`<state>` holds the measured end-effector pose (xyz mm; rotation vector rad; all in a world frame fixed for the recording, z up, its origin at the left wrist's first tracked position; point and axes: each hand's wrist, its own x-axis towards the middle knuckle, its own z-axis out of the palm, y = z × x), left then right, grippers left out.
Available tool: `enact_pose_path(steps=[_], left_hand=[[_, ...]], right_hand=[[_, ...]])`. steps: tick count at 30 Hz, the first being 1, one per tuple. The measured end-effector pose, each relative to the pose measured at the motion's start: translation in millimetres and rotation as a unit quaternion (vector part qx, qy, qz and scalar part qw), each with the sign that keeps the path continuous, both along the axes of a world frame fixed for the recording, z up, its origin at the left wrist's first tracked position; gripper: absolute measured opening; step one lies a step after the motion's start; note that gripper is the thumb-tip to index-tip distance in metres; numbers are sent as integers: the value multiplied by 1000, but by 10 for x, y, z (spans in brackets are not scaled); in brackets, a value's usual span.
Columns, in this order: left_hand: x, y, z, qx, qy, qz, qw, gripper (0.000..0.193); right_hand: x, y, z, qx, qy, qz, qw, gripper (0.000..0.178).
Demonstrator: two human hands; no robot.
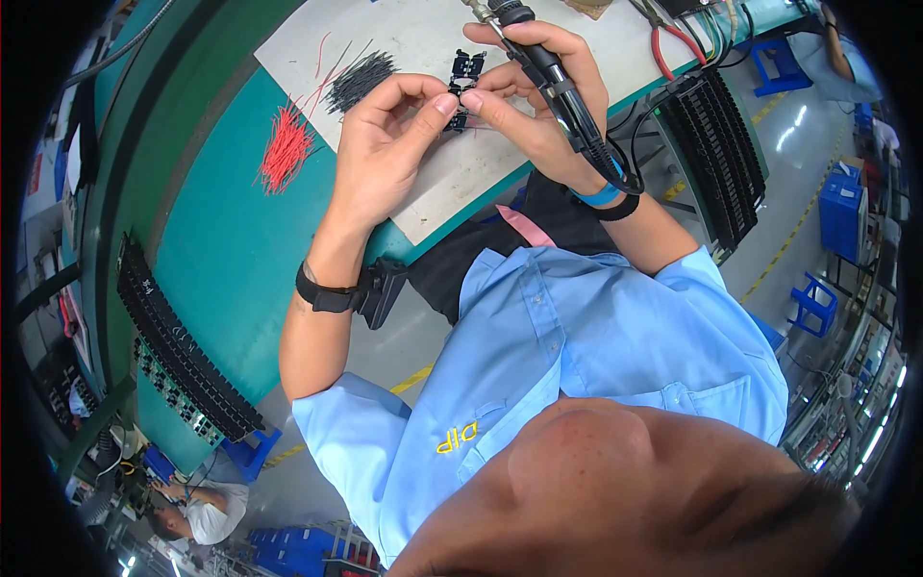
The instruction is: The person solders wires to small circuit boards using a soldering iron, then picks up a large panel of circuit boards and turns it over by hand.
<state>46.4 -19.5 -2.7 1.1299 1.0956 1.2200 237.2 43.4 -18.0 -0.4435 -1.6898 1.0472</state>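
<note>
My left hand is closed, thumb and forefinger pinching a small black plastic part at the middle of the worktop. On its other side, the thumb and fingers of my right hand close in on the same part. A soldering iron with a black handle also lies in my right hand, its metal end toward the far edge and its cable trailing back over the wrist. Fingertips hide some of the part. Left of my hands lie a bundle of black wires and a bundle of red wires.
A pale sheet covers part of the green bench. Red-handled pliers lie at the far right. Racks of black parts stand on the right and at the near left. Another person works at the lower left.
</note>
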Motion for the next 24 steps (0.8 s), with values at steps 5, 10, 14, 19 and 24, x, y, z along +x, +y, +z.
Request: enact_pose_path(steps=[5,10,14,19,24], left_hand=[[-29,-1,10,-26,-32,-22,999,17],[-28,0,24,-63,-70,-30,995,17],[-13,7,-22,-77,-105,-27,991,17],[7,13,-31,-95,-143,-27,985,18],[-1,24,-62,-98,-155,-23,983,19]], right_hand=[[15,9,-21,-47,31,35,998,63],[5,16,-31,-69,47,50,995,63],[-127,-163,102,-283,196,46,938,52],[-16,-12,-48,-92,52,43,993,62],[-27,-15,-44,-102,55,44,992,61]])
